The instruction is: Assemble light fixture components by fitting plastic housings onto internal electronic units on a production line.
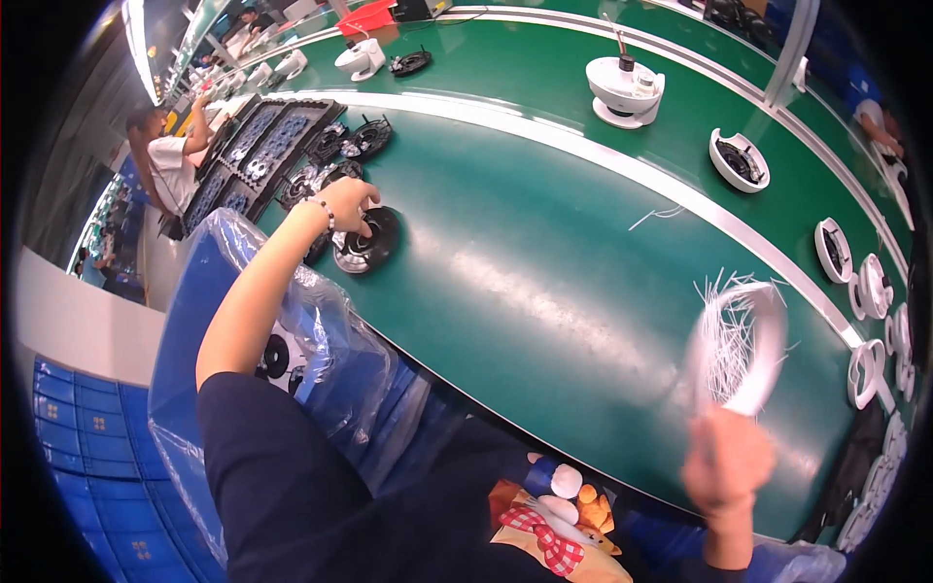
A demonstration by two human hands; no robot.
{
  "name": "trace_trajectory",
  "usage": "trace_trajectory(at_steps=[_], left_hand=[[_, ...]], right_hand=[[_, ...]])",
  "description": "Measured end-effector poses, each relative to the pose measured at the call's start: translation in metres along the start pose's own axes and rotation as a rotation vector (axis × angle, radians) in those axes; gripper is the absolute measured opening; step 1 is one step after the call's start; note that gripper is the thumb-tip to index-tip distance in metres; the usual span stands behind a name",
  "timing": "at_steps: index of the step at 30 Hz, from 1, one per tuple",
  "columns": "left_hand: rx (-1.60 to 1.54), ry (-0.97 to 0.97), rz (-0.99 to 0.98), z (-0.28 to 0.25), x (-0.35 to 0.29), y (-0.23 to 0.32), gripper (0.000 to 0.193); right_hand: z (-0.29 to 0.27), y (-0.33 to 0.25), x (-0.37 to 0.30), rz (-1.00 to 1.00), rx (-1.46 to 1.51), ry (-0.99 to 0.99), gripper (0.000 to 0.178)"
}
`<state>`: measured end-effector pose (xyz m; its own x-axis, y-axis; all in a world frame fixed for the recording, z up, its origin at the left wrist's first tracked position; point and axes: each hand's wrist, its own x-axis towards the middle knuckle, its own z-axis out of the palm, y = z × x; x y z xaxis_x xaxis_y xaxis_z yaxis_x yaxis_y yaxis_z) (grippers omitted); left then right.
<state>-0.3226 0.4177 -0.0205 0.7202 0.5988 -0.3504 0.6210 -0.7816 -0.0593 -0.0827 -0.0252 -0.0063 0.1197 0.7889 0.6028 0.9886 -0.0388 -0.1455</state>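
Observation:
On the left of the green bench, my left hand (347, 205) has its fingers curled at the upper edge of a black round plastic part (386, 240), gripping it. A shiny, silvery area shows on that part's near side. Over at the right, my right hand (729, 464) is closed around the lower end of a white plastic ring (765, 361). Both this hand and the ring are smeared by motion. Through the ring's opening and around it shows a heap of thin white strips (724, 335).
More black round parts (364, 139) lie beyond my left hand, beside black trays (262, 141). A blue bin lined with clear plastic (190, 321) stands at the near left. White assemblies (622, 92) and white housings (741, 161) sit on the belt beyond the rail. A person (170, 160) works at far left.

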Motion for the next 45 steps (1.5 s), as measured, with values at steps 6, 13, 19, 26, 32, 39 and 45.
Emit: trace_trajectory(at_steps=[6, 13, 19, 26, 32, 39, 45], left_hand=[[-0.019, -0.053, -0.125, 0.002, 0.023, 0.029, 0.067], [-0.220, 0.084, -0.147, 0.002, 0.039, 0.073, 0.067], [-0.675, 0.049, -0.069, 0.007, 0.070, 0.102, 0.048], [-1.134, -0.074, 0.158, -0.035, 0.075, 0.192, 0.025], [-1.504, -0.072, 0.476, -0.035, 0.072, 0.301, 0.027], [-2.152, -0.378, 0.758, 0.013, 0.050, 0.344, 0.043], [-2.397, -0.723, 0.558, 0.019, 0.040, 0.332, 0.053]], right_hand=[[0.064, -0.046, -0.017, 0.135, 0.261, -0.197, 0.016], [0.037, -0.045, 0.026, 0.251, -0.005, -0.468, 0.093], [0.040, -0.021, 0.012, 0.324, 0.246, -0.682, 0.112], [0.040, 0.010, -0.001, 0.298, 0.401, -0.498, 0.104], [0.071, 0.068, 0.016, 0.847, 0.755, 0.400, 0.105], [0.079, 0.058, 0.013, 0.710, 0.241, 0.312, 0.110], [0.092, 0.048, 0.019, 0.570, 0.355, 0.303, 0.111]])
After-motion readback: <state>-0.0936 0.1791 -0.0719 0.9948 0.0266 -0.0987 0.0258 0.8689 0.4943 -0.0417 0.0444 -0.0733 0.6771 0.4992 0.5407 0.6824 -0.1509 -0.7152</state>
